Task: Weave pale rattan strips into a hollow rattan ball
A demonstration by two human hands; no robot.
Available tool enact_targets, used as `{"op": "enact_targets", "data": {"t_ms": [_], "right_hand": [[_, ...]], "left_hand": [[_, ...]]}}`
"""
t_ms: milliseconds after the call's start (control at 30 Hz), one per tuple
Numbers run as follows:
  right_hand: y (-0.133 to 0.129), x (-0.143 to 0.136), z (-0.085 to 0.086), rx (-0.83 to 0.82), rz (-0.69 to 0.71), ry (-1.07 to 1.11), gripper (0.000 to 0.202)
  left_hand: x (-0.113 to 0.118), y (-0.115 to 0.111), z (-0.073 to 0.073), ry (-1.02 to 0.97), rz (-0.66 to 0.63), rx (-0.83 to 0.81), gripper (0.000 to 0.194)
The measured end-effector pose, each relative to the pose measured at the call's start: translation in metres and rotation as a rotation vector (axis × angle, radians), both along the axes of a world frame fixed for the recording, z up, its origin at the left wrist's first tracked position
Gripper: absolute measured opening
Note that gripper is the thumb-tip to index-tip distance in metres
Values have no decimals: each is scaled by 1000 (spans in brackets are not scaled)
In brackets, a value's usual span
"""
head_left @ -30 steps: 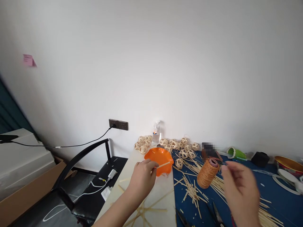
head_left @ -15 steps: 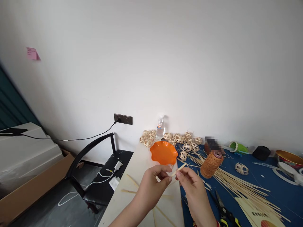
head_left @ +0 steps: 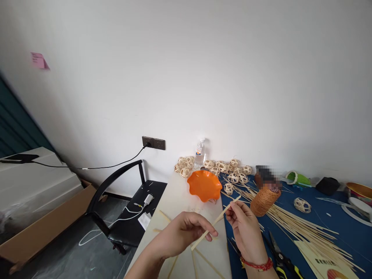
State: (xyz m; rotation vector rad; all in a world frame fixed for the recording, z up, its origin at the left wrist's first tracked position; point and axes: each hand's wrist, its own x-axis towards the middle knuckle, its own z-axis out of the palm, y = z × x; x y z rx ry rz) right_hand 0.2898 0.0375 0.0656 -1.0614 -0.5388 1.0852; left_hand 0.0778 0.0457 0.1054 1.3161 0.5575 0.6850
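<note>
A pale flat strip (head_left: 222,213) is held in the air above the white tabletop (head_left: 180,197), on the near side of the orange dish (head_left: 205,186). Its far right part is pinched between the thumb and forefinger of the right hand (head_left: 244,223), and a short end is left sticking out beyond them. From there the strip is slanted toward the near left, across the fingertips of the left hand (head_left: 186,232), and its other end is seen just past them. The left fingers are bent loosely and touched by the strip; whether it is gripped there or only rested against cannot be told, since the thumb is poorly seen.

Below the left hand, flat strips (head_left: 209,263) are spread on the tabletop; their middle is covered by the hand and forearm, and the near ends are cut off by the frame. A red bracelet (head_left: 258,266) is worn on the right wrist, by which a dark tool on the blue surface (head_left: 345,224) is partly hidden. To the right, the scissors (head_left: 280,256) and a printed sheet (head_left: 319,259) are cut off at the near edge. Behind the twine spool (head_left: 265,201), a dark object (head_left: 263,176) is blurred by pixelation and cannot be identified.
</note>
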Motion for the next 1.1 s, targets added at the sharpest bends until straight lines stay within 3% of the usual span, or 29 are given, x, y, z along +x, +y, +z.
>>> {"op": "enact_targets", "data": {"t_ms": [200,567,700,1100], "right_hand": [[7,2,-15,-34,-28,60,35],[3,-2,-23,-15,19,117,35],[0,-5,-25,-7,66,108,41],[-2,-13,-26,30,127,-80,31]], "left_hand": [[-6,10,-8,31,139,148,28],[-5,13,-18,107,126,394,16],[-2,13,-19,75,124,382,16],[3,10,-26,76,109,292,21]]}}
